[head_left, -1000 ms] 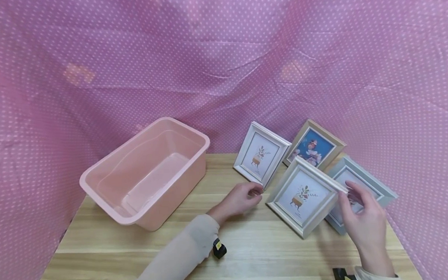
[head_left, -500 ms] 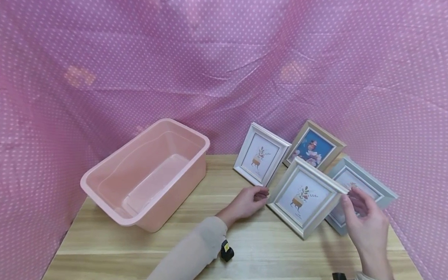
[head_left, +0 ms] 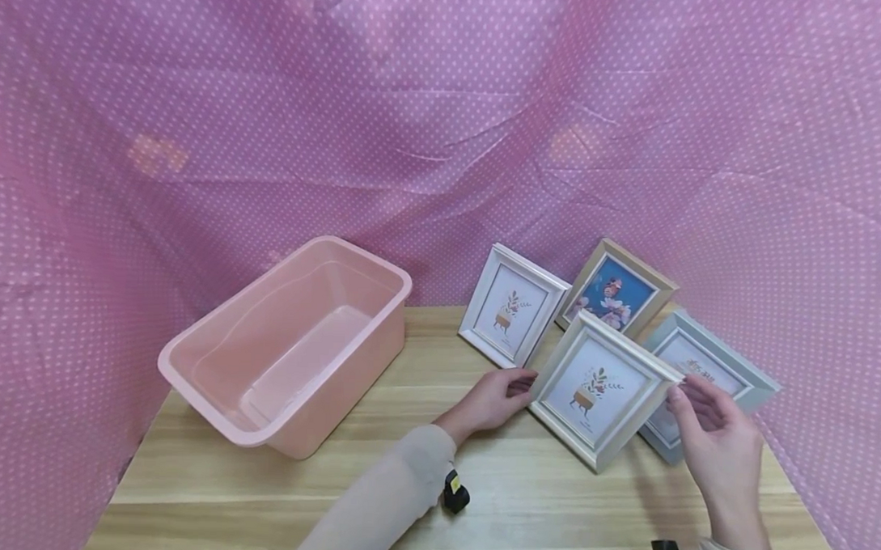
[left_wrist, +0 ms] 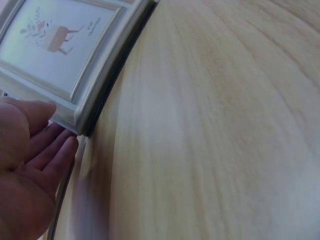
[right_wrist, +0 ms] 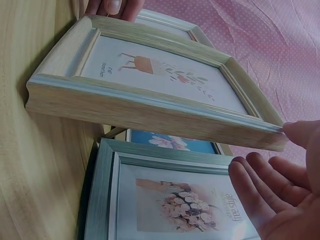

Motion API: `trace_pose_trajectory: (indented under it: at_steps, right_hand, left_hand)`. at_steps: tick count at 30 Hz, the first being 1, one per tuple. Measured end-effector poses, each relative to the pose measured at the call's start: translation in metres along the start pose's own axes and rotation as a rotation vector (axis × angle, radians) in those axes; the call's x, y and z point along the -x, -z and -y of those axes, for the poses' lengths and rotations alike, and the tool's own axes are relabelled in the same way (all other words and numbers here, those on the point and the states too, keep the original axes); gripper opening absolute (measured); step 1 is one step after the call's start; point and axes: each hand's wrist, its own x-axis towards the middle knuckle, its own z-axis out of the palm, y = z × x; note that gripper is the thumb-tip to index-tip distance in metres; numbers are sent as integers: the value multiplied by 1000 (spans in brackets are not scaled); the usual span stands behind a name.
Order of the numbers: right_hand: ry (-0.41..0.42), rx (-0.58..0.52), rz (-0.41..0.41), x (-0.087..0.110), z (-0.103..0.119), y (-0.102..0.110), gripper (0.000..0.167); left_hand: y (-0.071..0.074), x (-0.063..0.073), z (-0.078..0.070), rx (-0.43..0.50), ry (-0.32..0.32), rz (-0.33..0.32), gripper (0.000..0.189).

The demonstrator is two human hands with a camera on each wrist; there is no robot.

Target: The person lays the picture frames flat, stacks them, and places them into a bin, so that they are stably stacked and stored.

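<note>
A cream picture frame [head_left: 595, 390] with a potted-plant print stands tilted back on the table. My left hand [head_left: 490, 400] is at its lower left edge, thumb on the front side and fingers reaching round behind; firm contact is hard to tell. At the upper right corner is my right hand [head_left: 718, 451]. In the right wrist view, its thumb [right_wrist: 300, 132] touches the corner, while its fingers [right_wrist: 270, 185] are loosely extended, apart from the frame. Behind that hand leans a grey-green frame [head_left: 753, 379] with a flower-bouquet print, partly hidden.
A white frame [head_left: 476, 296] with a similar plant print stands behind my left hand. Farther back is a tan wooden frame [head_left: 648, 276] with a blue floral picture. The pink plastic tub [head_left: 349, 385] sits on the left of the wooden table [head_left: 520, 504]. Pink dotted cloth [head_left: 445, 129] surrounds the table.
My left hand has moved right, from below the white frame to the cream frame's left edge. The right hand has barely moved at the corner; the frames stay in place.
</note>
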Motion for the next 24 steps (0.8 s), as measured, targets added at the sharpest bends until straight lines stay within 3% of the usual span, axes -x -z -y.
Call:
trace_pose_trajectory:
  at_steps: [10,24]
  right_hand:
    - [-8,-19,13,0,1,-3,29]
    - [-114,-36,31,-1,0,-3,31]
  left_hand:
    - [-3,-6,0,-72,22,8,43]
    - [-3,-7,0,-90,62,12,42]
